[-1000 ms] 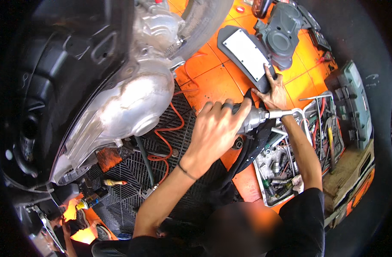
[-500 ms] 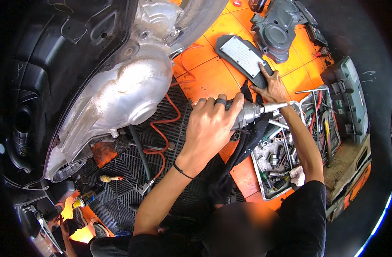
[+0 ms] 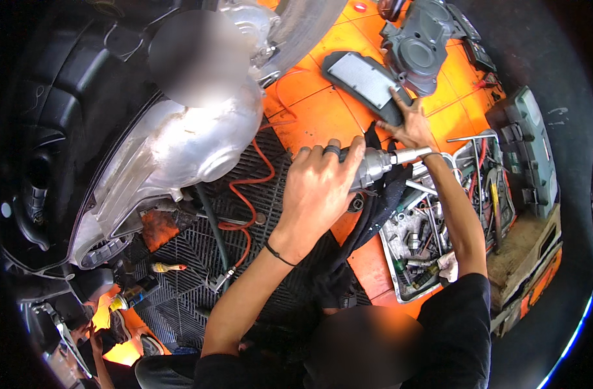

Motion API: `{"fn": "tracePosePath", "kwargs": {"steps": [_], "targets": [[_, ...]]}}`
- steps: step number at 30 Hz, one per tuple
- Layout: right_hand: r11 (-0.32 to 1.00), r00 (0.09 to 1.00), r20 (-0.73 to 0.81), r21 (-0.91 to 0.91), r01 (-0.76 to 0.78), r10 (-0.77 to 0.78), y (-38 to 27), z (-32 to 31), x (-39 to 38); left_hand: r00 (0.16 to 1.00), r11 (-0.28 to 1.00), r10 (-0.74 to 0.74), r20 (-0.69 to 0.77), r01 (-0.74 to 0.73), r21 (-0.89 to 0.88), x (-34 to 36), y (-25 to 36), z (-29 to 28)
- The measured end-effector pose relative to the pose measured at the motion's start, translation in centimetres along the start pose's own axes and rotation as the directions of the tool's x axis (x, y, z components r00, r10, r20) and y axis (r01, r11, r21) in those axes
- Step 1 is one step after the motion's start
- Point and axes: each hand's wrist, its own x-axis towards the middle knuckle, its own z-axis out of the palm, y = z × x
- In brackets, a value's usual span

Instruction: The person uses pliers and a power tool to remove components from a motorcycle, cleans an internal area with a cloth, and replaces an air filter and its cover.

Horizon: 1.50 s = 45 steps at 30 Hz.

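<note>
My left hand (image 3: 319,188) is wrapped around a grey power wrench (image 3: 374,167), whose long silver socket (image 3: 410,155) points right, over my right wrist. My right hand (image 3: 413,128) has its fingers spread at the near right end of a flat air filter (image 3: 361,81). The filter, a white panel in a dark grey frame, lies on the orange tiles. At least one fingertip seems to rest on it. Below the wrench bunches a black cloth (image 3: 373,217).
To the left stands a silver engine casing (image 3: 186,139) beside a tyre (image 3: 306,32). A grey plastic cover (image 3: 416,55) lies beyond the filter. At right are a metal tray (image 3: 394,275) of tools and a grey case (image 3: 536,155). A red air hose (image 3: 252,201) crosses the black mat (image 3: 180,305).
My right hand's fingers have spread wider and shifted slightly away from me. The air filter has moved a little to the left. My left hand and the wrench have barely moved.
</note>
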Motion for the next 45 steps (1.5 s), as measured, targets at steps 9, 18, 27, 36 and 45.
{"fn": "tracePosePath", "kwargs": {"steps": [9, 18, 27, 36, 45], "targets": [[0.988, 0.986, -0.109, 0.102, -0.112, 0.123, -1.7, -0.2, -0.3, 0.999, 0.999, -0.039, 0.029, 0.04, -0.022, 0.2, 0.2, -0.2], [0.986, 0.986, 0.072, -0.085, -0.143, 0.149, -0.7, 1.1, -0.7, 0.999, 0.998, -0.047, 0.027, 0.048, -0.042, 0.3, 0.5, -0.3], [0.997, 0.997, 0.014, -0.035, -0.071, 0.072, -0.4, -0.8, 0.9, 0.998, 0.998, -0.068, -0.004, 0.068, 0.005, 0.1, 0.4, -0.2], [-0.725, 0.959, 0.275, 0.645, -0.242, -0.076, 1.7, -8.6, -14.7, 0.953, 0.94, -0.272, -0.133, 0.292, 0.174, 1.1, 3.3, 1.3], [-0.811, 0.928, 0.367, 0.56, -0.167, 0.062, -3.2, -12.4, -29.4, 0.939, 0.917, -0.314, -0.142, 0.338, 0.212, 9.6, 4.2, 4.7]]}}
